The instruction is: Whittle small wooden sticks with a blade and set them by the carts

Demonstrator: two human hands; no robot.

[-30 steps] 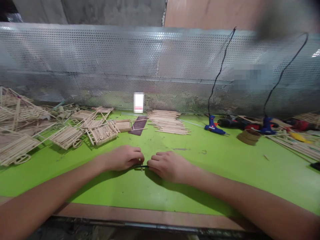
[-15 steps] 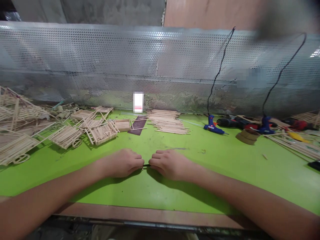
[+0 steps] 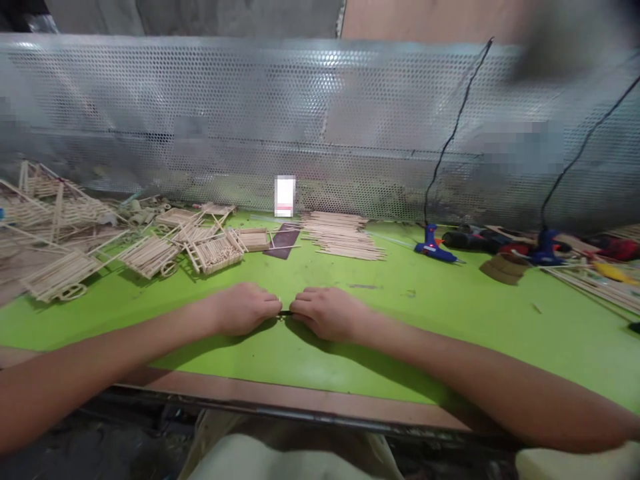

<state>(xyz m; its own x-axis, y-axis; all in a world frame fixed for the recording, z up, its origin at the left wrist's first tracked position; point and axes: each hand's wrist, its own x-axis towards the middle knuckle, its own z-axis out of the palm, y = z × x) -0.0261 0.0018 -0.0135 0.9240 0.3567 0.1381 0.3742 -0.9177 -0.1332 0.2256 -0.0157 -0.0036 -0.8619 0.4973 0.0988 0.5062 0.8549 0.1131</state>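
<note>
My left hand (image 3: 245, 309) and my right hand (image 3: 327, 313) rest close together on the green table, fingers curled. Between their fingertips runs a thin dark strip (image 3: 285, 313), one end pinched in each hand. Small pale bits (image 3: 281, 319) show just below the strip; what they are is too small to tell. Behind my hands lies a spread of thin wooden sticks (image 3: 345, 235), with a dark rectangular sheet (image 3: 283, 241) to its left.
Small stick-built carts (image 3: 215, 253) crowd the left side. A blue glue gun (image 3: 434, 247) and a second blue one (image 3: 547, 248) sit at the right, cords running up. Near them are a brown curved piece (image 3: 504, 268) and more sticks. A perforated metal screen (image 3: 225, 100) stands behind.
The camera view has tilted and shifted, so the table edge and my lap show more. Both hands still grip the dark strip and seem slightly closer together.
</note>
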